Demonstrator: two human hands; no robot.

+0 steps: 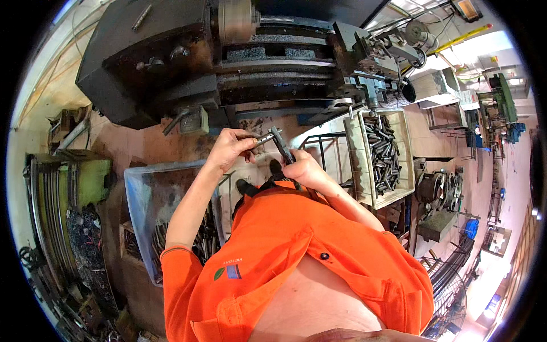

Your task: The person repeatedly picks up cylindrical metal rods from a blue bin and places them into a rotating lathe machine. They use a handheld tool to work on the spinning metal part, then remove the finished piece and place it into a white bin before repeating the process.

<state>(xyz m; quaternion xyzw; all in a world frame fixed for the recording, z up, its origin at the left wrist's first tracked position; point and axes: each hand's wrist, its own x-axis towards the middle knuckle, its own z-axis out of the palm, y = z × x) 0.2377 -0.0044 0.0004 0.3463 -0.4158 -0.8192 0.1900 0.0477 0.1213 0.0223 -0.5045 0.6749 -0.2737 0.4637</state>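
My left hand holds a short metal rod with small holes between thumb and fingers, in front of the lathe. Closed round a dark, flat, caliper-like tool is my right hand. The tool's crosswise head meets the far end of the rod; whether its jaws clasp the rod, I cannot tell. Beyond my hands stands the dark lathe. Its chuck looks blurred. At my right, a pale tray bears many dark metal cylinders.
A lathe lever juts out near my left hand. The carriage sits at the right of the bed. A translucent plastic-lined bin with metal rods stands at my left, beside a green machine. A dark metal frame rises near my right hand.
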